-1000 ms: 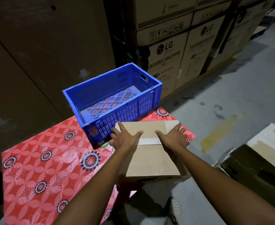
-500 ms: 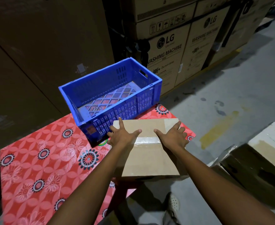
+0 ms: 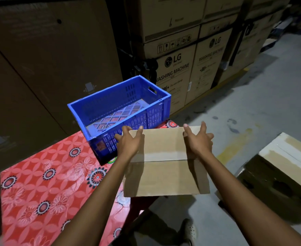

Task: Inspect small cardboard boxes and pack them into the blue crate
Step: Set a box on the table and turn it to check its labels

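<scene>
Where the two forearms reach forward from the lower edge, a shoe (image 3: 190, 229) shows on the grey floor below them. Left hand (image 3: 128, 142) grips the cardboard box (image 3: 162, 167) at its far left corner, fingers curled round the side and thumb on the top face. Right hand (image 3: 198, 142) grips the far right corner the same way, fingers spread. The box sits at the right end of the red floral table (image 3: 39, 183), overhanging its edge; contact with the table cannot be confirmed. An open carton (image 3: 284, 167) stands on the floor to the right. Just beyond the box, the blue crate (image 3: 117, 91) stands on the table. Stacked washing machine cartons (image 3: 176, 68) stand behind.
</scene>
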The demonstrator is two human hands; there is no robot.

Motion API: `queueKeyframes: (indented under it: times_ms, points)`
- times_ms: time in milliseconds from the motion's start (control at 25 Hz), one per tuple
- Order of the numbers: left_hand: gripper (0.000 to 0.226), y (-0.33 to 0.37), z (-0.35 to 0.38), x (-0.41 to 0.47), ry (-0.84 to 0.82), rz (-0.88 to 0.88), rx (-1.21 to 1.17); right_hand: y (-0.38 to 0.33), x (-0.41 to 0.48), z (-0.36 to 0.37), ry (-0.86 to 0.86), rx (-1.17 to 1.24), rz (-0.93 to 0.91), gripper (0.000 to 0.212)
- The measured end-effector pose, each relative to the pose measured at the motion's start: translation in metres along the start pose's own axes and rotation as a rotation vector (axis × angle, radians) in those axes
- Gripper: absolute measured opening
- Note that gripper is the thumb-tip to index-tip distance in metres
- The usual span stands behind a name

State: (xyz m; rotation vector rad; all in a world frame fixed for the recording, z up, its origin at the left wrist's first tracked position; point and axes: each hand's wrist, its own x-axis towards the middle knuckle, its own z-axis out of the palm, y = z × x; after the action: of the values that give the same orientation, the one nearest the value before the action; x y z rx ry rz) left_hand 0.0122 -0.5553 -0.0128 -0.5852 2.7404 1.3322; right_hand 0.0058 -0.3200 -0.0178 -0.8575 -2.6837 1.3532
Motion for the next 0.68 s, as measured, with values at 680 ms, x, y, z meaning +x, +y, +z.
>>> queueKeyframes:
  times_ms: [680]
  points:
    - [0.054, -0.056, -0.007, -0.058, 0.143, 0.145, 0.123, 0.05, -0.058, -0.008, 0.011, -0.21, -0.164, 0.088]
